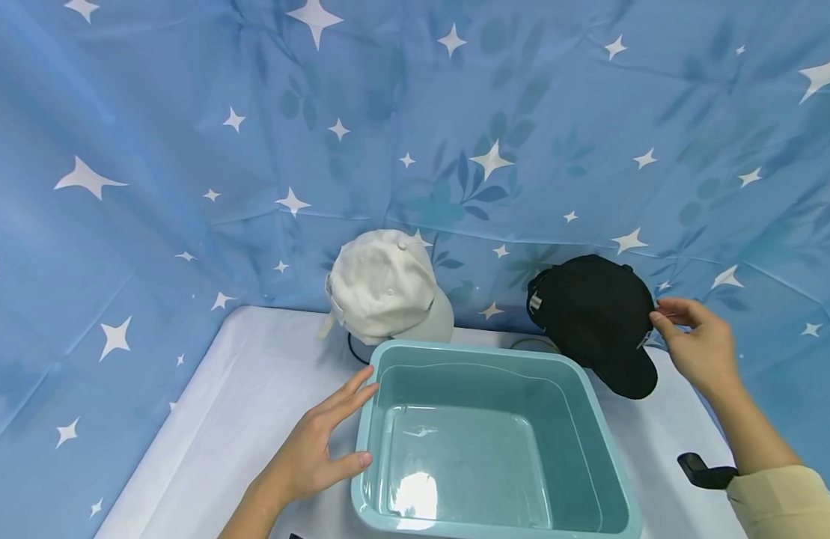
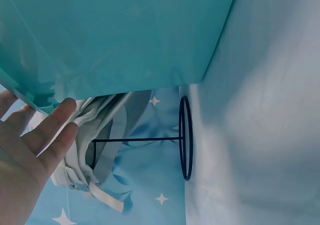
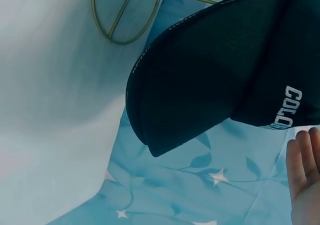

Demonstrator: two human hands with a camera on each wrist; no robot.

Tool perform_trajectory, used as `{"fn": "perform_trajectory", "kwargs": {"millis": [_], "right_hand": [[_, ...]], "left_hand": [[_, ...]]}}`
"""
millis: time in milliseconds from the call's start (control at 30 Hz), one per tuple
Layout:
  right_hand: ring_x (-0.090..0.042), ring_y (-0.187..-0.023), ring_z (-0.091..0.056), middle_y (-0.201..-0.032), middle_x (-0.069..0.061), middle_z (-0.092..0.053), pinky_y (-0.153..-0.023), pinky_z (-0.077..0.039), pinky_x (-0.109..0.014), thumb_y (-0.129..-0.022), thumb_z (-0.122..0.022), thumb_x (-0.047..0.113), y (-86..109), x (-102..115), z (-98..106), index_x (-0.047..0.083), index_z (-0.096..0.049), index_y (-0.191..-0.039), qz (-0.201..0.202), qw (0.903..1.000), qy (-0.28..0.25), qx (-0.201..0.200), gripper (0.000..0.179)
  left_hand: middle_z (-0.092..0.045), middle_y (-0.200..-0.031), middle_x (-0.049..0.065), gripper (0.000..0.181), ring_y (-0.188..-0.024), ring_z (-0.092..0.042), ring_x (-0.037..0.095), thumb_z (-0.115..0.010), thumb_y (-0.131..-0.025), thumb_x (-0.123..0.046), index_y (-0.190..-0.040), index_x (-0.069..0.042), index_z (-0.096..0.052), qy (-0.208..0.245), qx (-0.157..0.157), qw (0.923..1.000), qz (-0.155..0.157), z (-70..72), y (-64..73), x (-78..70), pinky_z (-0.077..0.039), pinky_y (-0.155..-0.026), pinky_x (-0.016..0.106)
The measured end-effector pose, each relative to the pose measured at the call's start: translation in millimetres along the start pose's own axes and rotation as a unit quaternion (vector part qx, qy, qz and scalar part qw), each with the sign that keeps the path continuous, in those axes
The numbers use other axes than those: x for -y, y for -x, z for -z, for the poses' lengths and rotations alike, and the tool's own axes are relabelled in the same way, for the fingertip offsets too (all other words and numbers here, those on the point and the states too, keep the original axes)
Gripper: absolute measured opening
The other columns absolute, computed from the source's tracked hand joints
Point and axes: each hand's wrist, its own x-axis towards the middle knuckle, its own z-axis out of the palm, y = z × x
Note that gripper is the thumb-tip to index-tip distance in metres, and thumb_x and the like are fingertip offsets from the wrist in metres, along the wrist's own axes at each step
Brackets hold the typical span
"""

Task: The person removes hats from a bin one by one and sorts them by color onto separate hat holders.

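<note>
A black baseball cap (image 1: 590,311) with white lettering on its front sits on a stand at the back right, brim toward the front right. My right hand (image 1: 700,344) is at the cap's right side, fingertips against or just beside it; contact is unclear. In the right wrist view its fingers (image 3: 302,157) look fairly straight below the lettering. My left hand (image 1: 313,442) is spread at the left rim of a light teal plastic tub (image 1: 498,350), fingertips and thumb at the edge. In the left wrist view the fingers (image 2: 55,127) extend beside the tub wall.
A white cap (image 1: 384,284) sits on a black wire stand (image 2: 186,137) behind the tub. The black cap's stand has a gold wire base (image 3: 125,41). A white cloth covers the table (image 1: 206,419). Behind it hangs a blue star-patterned curtain (image 1: 185,142).
</note>
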Motion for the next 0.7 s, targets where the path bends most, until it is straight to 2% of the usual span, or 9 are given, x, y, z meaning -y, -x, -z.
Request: {"fn": "perform_trajectory", "kwargs": {"millis": [133,367,467,567,667,700], "right_hand": [[0.012,-0.084,-0.042,-0.102,-0.004,-0.059,-0.065,-0.037,-0.013,-0.093,-0.058,0.030,4.3,-0.7,5.5,0.004,-0.061,-0.119,-0.007,0.9999,0.007,0.002,0.037],[0.014,-0.086,-0.044,-0.100,0.015,-0.056,-0.070,-0.034,-0.010,-0.091,-0.061,0.031,17.8,3.9,10.9,0.007,-0.060,-0.120,0.003,1.0000,0.003,0.006,0.037],[0.016,-0.086,-0.044,-0.104,0.011,-0.058,-0.070,-0.034,-0.007,-0.090,-0.063,0.033,23.7,6.9,12.9,0.008,-0.059,-0.123,0.008,0.9998,0.001,0.017,0.041],[0.019,-0.088,-0.042,-0.113,0.000,-0.060,-0.070,-0.033,-0.003,-0.090,-0.063,0.033,30.8,9.1,14.3,0.011,-0.056,-0.129,0.018,0.9995,0.002,0.028,0.045],[0.018,-0.093,-0.041,-0.122,-0.006,-0.058,-0.072,-0.030,-0.002,-0.090,-0.064,0.030,40.2,9.5,14.9,0.018,-0.052,-0.136,0.035,0.9988,0.011,0.032,0.049],[0.012,-0.099,-0.045,-0.126,-0.009,-0.057,-0.079,-0.035,-0.006,-0.090,-0.065,0.029,43.5,9.3,15.3,0.019,-0.050,-0.138,0.043,0.9985,0.013,0.032,0.051]], "left_hand": [[-0.026,-0.154,0.007,0.073,-0.137,-0.033,0.024,-0.067,-0.082,-0.036,-0.147,-0.018,-0.036,-0.002,0.000,1.0000,-0.002,3.9,-2.0,-0.3,-0.040,-0.097,0.052],[-0.027,-0.153,0.008,0.077,-0.135,-0.036,0.025,-0.069,-0.080,-0.030,-0.147,-0.012,-0.035,-0.005,-0.014,0.9999,-0.005,22.4,-3.1,-0.3,-0.038,-0.102,0.043],[-0.027,-0.154,0.008,0.078,-0.135,-0.036,0.025,-0.070,-0.080,-0.030,-0.147,-0.013,-0.034,-0.023,-0.027,0.9994,0.001,32.9,-1.2,0.7,-0.036,-0.104,0.037],[-0.027,-0.153,0.008,0.080,-0.136,-0.034,0.026,-0.071,-0.079,-0.028,-0.148,-0.014,-0.033,-0.048,-0.044,0.9978,0.009,43.9,1.9,3.4,-0.033,-0.106,0.033],[-0.028,-0.153,0.008,0.081,-0.136,-0.034,0.025,-0.072,-0.078,-0.027,-0.148,-0.014,-0.033,-0.074,-0.059,0.9953,0.021,53.1,6.2,7.6,-0.034,-0.104,0.037],[-0.028,-0.153,0.008,0.082,-0.136,-0.034,0.025,-0.073,-0.078,-0.026,-0.148,-0.015,-0.033,-0.081,-0.063,0.9944,0.025,55.6,7.5,9.4,-0.035,-0.103,0.041]]}}
